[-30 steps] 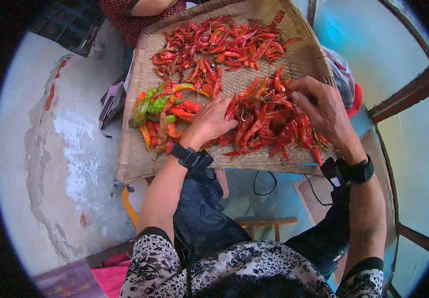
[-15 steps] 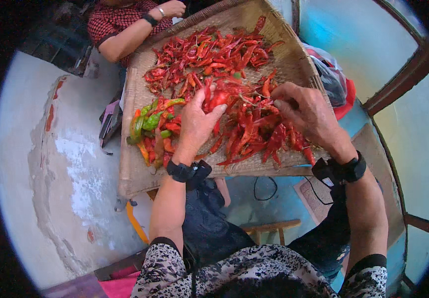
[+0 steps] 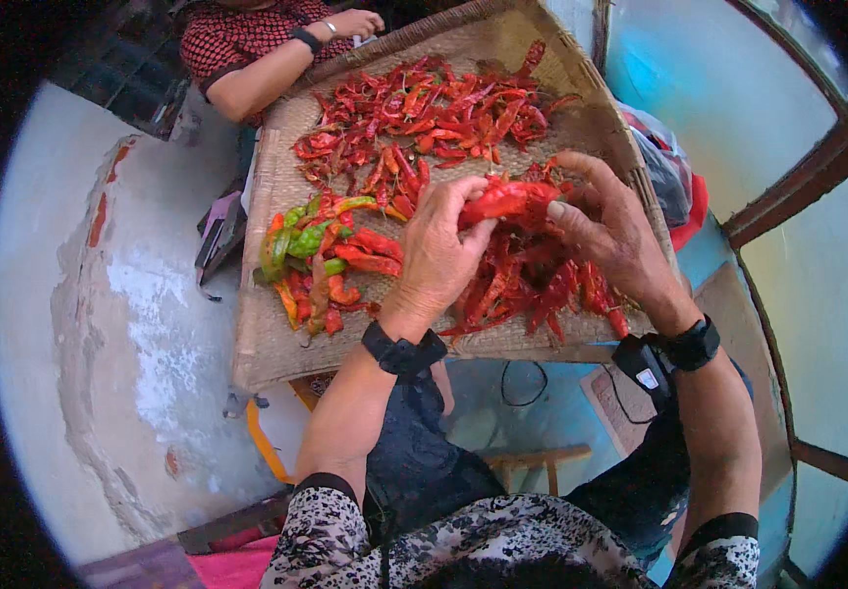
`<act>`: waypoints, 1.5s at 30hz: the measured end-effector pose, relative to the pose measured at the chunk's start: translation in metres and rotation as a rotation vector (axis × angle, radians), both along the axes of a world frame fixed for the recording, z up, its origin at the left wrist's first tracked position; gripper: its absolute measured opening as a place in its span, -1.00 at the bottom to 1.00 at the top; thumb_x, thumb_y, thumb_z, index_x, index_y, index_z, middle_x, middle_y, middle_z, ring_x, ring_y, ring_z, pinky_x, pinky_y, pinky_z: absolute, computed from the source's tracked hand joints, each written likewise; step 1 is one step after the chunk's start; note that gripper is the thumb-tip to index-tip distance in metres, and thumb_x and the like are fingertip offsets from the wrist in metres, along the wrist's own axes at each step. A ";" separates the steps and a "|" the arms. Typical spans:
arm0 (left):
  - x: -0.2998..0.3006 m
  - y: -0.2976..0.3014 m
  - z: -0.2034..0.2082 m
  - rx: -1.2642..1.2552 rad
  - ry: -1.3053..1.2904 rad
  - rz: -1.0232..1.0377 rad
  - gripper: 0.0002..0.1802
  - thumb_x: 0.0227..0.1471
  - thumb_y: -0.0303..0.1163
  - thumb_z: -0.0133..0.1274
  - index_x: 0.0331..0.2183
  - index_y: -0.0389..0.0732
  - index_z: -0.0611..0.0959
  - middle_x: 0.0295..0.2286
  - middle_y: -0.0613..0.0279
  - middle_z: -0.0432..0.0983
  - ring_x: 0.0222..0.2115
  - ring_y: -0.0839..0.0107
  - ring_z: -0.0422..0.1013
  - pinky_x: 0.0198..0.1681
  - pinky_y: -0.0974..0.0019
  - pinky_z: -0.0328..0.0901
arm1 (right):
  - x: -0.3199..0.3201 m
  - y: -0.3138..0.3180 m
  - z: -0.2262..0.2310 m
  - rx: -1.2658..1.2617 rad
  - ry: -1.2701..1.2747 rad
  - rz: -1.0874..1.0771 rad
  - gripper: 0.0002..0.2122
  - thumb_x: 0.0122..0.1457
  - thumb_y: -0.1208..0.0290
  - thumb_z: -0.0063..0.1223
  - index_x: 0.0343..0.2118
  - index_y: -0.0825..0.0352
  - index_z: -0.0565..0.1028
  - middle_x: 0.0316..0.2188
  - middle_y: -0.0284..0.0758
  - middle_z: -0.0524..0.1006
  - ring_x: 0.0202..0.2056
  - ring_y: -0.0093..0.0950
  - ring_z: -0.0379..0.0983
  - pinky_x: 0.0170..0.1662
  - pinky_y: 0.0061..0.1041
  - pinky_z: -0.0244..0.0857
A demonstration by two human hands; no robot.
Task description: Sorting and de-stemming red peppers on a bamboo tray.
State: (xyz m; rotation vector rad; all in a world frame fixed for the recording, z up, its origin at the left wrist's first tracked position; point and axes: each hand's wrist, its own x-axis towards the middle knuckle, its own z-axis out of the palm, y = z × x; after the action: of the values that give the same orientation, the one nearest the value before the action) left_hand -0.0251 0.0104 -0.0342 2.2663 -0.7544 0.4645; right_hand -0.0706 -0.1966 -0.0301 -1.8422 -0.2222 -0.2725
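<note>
No writing seems legible, wristband patch included [image 3: 647, 378].

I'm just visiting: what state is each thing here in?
Left hand, fingers closed on a red pepper.
Right hand, half-curled, thumb by that pepper; contact unclear.
Near red peppers, heaped, wrinkled.
Far red peppers, spread out.
Left pile, mixed green, orange and red peppers.
Woven tray, holding all the peppers' piles.
Wall, patchy, cracked.
</note>
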 end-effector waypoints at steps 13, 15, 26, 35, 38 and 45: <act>0.003 0.012 0.004 -0.032 0.069 -0.033 -0.05 -0.16 -0.15 0.27 0.19 -0.25 0.19 0.08 -0.13 0.22 0.11 -0.03 0.15 0.16 0.08 0.09 | 0.004 -0.005 0.009 -0.099 -0.256 -0.116 -0.77 0.12 0.56 0.06 -0.13 0.36 0.46 -0.22 -0.25 0.51 -0.18 -0.42 0.44 -0.08 -0.50 0.29; 0.002 0.009 0.002 0.057 0.002 -0.066 -0.18 -0.11 -0.17 0.24 0.15 -0.20 0.30 0.07 -0.05 0.27 0.10 0.08 0.21 0.17 0.14 0.12 | 0.002 0.000 0.010 -0.087 -0.257 -0.046 -0.78 0.13 0.58 0.04 -0.13 0.35 0.46 -0.23 -0.25 0.52 -0.18 -0.41 0.45 -0.08 -0.49 0.29; -0.001 0.031 0.032 -0.324 0.031 0.071 -0.61 0.12 -0.25 0.04 -0.04 -0.20 0.48 -0.32 0.14 0.54 -0.35 0.35 0.48 -0.32 0.35 0.37 | -0.011 0.020 0.011 -0.071 -0.161 -0.036 -0.70 0.16 0.48 0.05 -0.03 0.31 0.43 -0.22 -0.25 0.53 -0.17 -0.40 0.46 -0.05 -0.47 0.29; -0.006 0.210 0.031 -0.539 0.051 0.595 -0.52 0.22 -0.24 -0.16 0.09 -0.30 0.32 -0.23 0.16 0.45 -0.36 0.43 0.39 -0.27 0.41 0.31 | -0.009 0.005 0.019 -0.231 -0.089 0.022 -0.77 0.15 0.52 0.02 -0.10 0.35 0.45 -0.28 -0.20 0.51 -0.24 -0.31 0.47 -0.10 -0.45 0.30; -0.010 0.229 0.009 0.162 0.099 0.962 -0.50 0.18 -0.28 -0.12 0.10 -0.31 0.30 -0.21 0.00 0.47 -0.23 0.15 0.42 -0.09 0.22 0.30 | -0.007 0.005 0.017 -0.281 -0.128 0.028 -0.78 0.15 0.53 0.02 -0.13 0.36 0.46 -0.30 -0.16 0.52 -0.24 -0.26 0.47 -0.12 -0.42 0.32; -0.043 0.143 0.029 0.323 0.480 0.234 -0.53 0.10 -0.31 -0.02 0.06 -0.19 0.42 0.03 0.05 0.34 0.08 0.19 0.24 0.17 0.14 0.08 | -0.006 0.008 0.016 -0.354 -0.195 0.117 -0.81 0.13 0.56 0.03 -0.17 0.36 0.46 -0.37 -0.16 0.50 -0.32 -0.22 0.46 -0.22 -0.36 0.33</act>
State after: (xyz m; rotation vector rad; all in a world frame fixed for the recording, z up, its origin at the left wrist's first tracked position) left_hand -0.0679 0.1538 -0.0048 2.6342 -0.3358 -0.1158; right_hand -0.0769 -0.1888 -0.0146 -2.1431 -0.5402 -0.3489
